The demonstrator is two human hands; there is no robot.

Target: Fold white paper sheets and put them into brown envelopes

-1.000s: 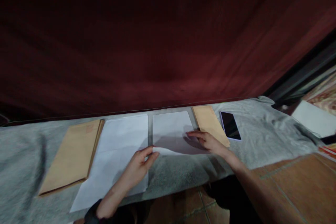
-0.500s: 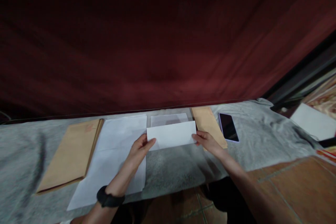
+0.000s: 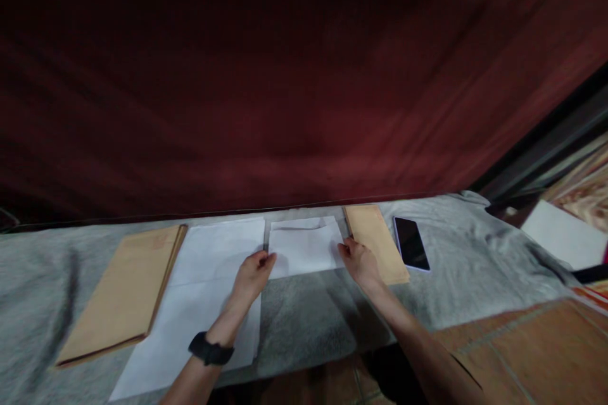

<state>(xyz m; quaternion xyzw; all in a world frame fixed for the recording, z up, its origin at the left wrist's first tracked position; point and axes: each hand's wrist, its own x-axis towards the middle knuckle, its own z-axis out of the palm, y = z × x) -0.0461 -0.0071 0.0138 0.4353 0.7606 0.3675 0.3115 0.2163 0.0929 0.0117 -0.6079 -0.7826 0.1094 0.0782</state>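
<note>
A folded sheet of white paper (image 3: pixel 306 256) lies low over the cloth, on top of another white sheet (image 3: pixel 304 223) whose far edge shows behind it. My left hand (image 3: pixel 253 273) pinches its left edge between thumb and curled fingers. At the opposite edge my right hand (image 3: pixel 360 259) also has its fingers closed on the paper. Under my left wrist spreads a stack of large white sheets (image 3: pixel 209 304). Close beside my right hand lies a narrow brown envelope stack (image 3: pixel 380 240).
A thick stack of large brown envelopes (image 3: pixel 118 291) rests at the left. A phone (image 3: pixel 411 243) in a pale purple case lies right of the narrow envelopes. Grey cloth (image 3: pixel 475 253) covers the table, with a dark red curtain (image 3: pixel 294 107) behind and tiled floor (image 3: pixel 532 342) below.
Both hands have lowered the folded paper from above the table onto the white sheet beneath it. My right hand has shifted slightly left. The view has tilted a little.
</note>
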